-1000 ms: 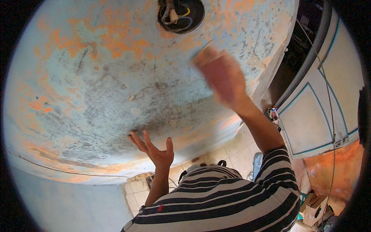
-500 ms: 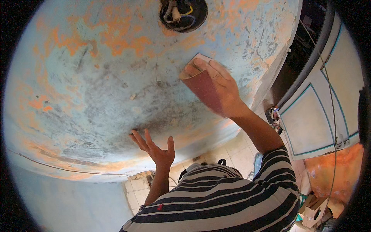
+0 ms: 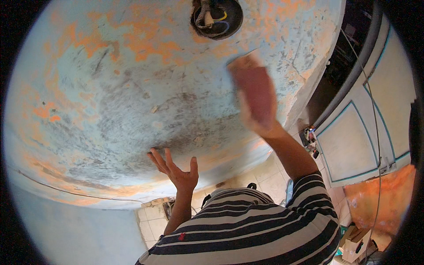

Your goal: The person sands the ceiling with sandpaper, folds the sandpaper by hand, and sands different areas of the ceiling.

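Observation:
My right hand [image 3: 247, 99] is up against the wall [image 3: 132, 88] with a dark red sheet of sandpaper [image 3: 257, 90]. The sheet is bent over the hand, hiding most of the fingers, and motion blurs them. Lower down and to the left, my left hand [image 3: 179, 174] has its fingers spread and their tips at the wall, with nothing held. The wall is pale blue with worn orange patches and dark grey smudges around both hands.
Above my right hand is a round wall recess [image 3: 217, 18] with loose wires. At the right stand a pale door with blue trim [image 3: 351, 141] and a hanging cord [image 3: 375, 110]. A cardboard box [image 3: 355, 245] sits low at right on the tiled floor [image 3: 154, 221].
My right hand has moved a little to the right with the sandpaper, which now covers more of the hand. The left hand stays in nearly the same place.

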`<state>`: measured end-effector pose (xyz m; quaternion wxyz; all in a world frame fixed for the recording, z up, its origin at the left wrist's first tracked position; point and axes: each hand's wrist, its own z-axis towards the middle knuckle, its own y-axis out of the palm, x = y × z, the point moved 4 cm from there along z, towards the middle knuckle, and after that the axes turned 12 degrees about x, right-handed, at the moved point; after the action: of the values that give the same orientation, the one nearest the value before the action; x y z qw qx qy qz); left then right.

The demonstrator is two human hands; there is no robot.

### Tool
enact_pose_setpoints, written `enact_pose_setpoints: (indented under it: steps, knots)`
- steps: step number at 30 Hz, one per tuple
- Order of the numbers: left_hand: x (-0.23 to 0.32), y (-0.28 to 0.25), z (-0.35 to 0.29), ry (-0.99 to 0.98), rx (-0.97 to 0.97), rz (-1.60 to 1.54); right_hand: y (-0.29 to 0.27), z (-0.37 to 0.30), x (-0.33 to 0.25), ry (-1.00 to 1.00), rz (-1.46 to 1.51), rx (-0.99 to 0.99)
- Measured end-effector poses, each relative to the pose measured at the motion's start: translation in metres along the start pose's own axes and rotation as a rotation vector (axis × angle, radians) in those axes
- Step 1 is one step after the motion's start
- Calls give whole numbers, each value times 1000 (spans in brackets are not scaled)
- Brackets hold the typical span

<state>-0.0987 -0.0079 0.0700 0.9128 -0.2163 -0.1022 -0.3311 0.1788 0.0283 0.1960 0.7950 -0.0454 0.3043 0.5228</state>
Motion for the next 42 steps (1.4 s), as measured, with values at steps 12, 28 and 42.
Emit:
enact_pose_setpoints:
  steps: [12,28,42]
  knots:
    - [-4,1,-1,-36,-10,40,12,20,-56,-462,-760,-60]
    - [-8,6,-4,-3,-2,66,-9,-5,-21,-410,-668,92]
    - [-1,9,-1,5,-4,78,7,-8,-18,-428,-401,569]
